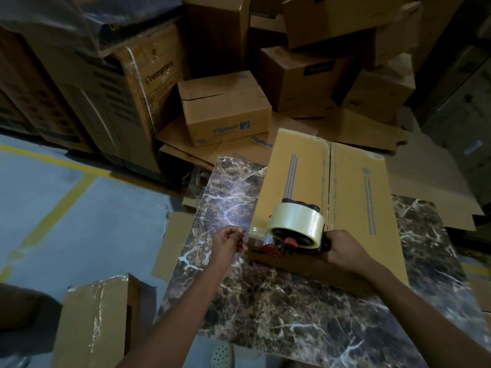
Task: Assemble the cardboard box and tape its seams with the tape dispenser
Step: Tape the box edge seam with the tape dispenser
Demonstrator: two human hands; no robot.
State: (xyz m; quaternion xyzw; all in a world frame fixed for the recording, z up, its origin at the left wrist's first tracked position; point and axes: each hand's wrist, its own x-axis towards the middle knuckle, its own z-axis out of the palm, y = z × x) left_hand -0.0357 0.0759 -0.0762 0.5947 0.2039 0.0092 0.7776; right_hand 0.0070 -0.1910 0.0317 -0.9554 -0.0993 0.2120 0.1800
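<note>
- Cardboard box [353,181]: lying flat on the marble-patterned surface [292,309], running near to far. The centre seam is showing along its top, and its far end is reaching past the surface's far edge.
- Tape dispenser [284,245]: red and black, sitting on the near left part of the cardboard box and carrying a roll of clear tape [297,221].
- Right hand [345,248]: holding the tape dispenser at its right side, fingers curling tight around the handle.
- Left hand [228,243]: hovering over the surface just left of the tape dispenser. Its fingers are pressing together in a pinch on the free tape end [255,232], a clear film stretching leftward from the roll.
- Flipkart box [225,110]: standing closed at the far side on flattened cardboard sheets [186,152].
- Stacked boxes [332,49]: piling up behind it, with a Crompton carton [156,78] at far left.
- Taped box [98,322]: standing near left on the grey floor [39,181], which is bearing yellow lines.
</note>
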